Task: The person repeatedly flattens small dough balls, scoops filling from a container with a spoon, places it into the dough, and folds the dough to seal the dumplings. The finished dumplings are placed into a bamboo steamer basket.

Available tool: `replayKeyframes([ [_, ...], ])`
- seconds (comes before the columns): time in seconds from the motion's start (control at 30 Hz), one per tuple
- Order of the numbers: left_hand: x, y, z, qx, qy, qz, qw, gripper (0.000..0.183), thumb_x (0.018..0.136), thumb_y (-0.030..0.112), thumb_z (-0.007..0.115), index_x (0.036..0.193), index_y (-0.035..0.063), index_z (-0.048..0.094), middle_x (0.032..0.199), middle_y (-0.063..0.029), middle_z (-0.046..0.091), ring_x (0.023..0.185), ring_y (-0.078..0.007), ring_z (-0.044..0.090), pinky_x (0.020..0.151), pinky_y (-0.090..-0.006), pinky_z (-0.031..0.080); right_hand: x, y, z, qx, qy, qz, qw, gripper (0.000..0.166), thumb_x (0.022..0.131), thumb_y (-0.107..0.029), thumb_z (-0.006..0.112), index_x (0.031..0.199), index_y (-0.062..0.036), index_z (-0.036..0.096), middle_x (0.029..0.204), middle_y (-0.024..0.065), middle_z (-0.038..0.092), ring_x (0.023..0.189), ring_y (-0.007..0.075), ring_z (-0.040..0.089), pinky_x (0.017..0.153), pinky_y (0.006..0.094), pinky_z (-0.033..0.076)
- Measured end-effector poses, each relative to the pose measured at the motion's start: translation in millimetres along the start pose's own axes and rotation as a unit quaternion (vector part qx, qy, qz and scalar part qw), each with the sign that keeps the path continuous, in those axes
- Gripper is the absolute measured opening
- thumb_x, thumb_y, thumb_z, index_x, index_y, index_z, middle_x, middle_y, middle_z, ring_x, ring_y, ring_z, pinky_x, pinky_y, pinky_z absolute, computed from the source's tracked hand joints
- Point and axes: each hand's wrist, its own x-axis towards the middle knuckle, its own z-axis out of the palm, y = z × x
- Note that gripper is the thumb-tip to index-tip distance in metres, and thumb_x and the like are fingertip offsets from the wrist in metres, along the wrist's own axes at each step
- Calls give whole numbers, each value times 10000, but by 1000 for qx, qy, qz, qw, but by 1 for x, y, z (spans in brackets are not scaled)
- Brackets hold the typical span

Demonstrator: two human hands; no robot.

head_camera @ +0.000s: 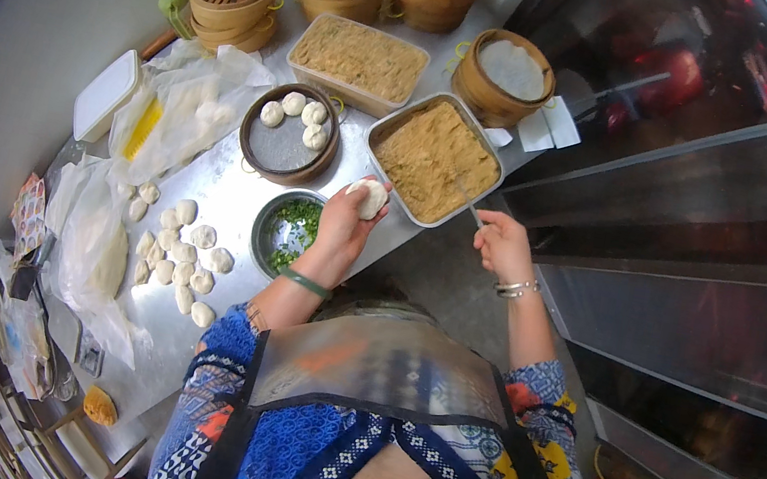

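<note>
In the palm of my left hand [342, 221] lies a flattened round dough wrapper [370, 199], with the thumb resting on it. My right hand [506, 246] grips the handle of a thin metal utensil [475, 213]. The utensil's far end is in the brown filling of a square metal tray [376, 157]. Just below my left forearm, a steel bowl [258, 251] holds chopped green onion [286, 254]. Beyond that hand stands a round bamboo steamer [248, 141] with several pleated buns [314, 114] along its far side.
Several dough pieces [186, 252] lie on the metal table [146, 337] at left, beside plastic bags [93, 244]. A plastic tub of filling [361, 57], stacked steamers [233, 1] and a paper-lined steamer [507, 70] stand at the back. Dark glass panels [690, 314] rise on the right.
</note>
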Motion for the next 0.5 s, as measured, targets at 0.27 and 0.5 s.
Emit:
replayKeyframes([
  [0.27,43,-12,70,-103,2,19,994,412,989,362,316,1173,21,455,1073,-158,573,967,-280,565,822,-404,477,-40,-80,26,-37,70,-132,988,272,832,-9,511,1097,-15,573,764,127,605,645,205,599,605,303,485],
  [0.5,56,-14,74,-119,-1,1,993,420,982,385,334,1149,11,427,970,-155,559,871,-304,576,770,-400,488,-53,-82,40,-56,46,-117,990,303,825,-43,529,1126,-26,550,827,161,559,687,359,570,615,424,475],
])
